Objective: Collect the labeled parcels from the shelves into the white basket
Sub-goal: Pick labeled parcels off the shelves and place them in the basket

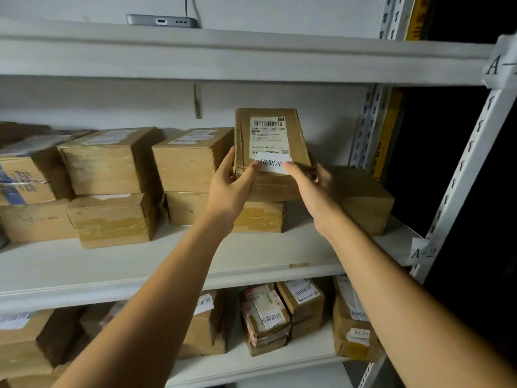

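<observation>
A brown cardboard parcel (270,152) is tilted up on the middle shelf (140,264), its top face turned toward me with a barcode label and a white paper slip with printed characters. My left hand (228,186) grips its left lower edge, thumb on the front. My right hand (313,189) holds its lower right corner, thumb pressing on the white slip. The parcel rests on another taped box (251,214). The white basket is not in view.
More taped cardboard boxes (112,161) are stacked to the left on the middle shelf, and one box (363,197) sits to the right. The lower shelf holds several parcels with white slips (272,317). A white upright post with tag A-2 (422,252) stands at right.
</observation>
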